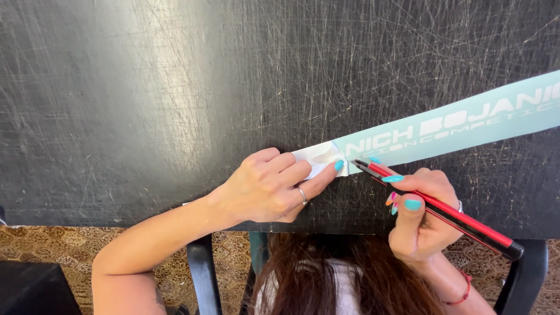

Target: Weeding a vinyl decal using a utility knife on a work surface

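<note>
A long pale mint-green strip (486,117) of thin, glossy sheet, printed with white lettering, lies flat across the black tabletop (137,86) and runs from its end near the middle of the near edge out to the far right, where it leaves the view. Judging by how it lies, the work sits at that near end only: a small white corner (315,156), which looks like backing paper or a lifted layer, shows just at the strip's tip, while the whole rest of the length is untouched and smooth. The left hand (272,186) is pressed flat on that white end, fingers together, one fingertip with a turquoise nail resting right at the seam between white and green; it wears a slim ring. The right hand (420,219) is closed around a slender red-and-black knife (443,211), pen-shaped, held like a pencil with its dark tip touching the strip's near edge just beside the left fingertip. The tabletop is a hard, matte-black board, heavily scored with fine pale scratches running every way and catching a soft sheen at the far left. Beyond its near edge show dark metal legs (200,275), a brown patterned floor (64,245), and the person's long brown hair.
</note>
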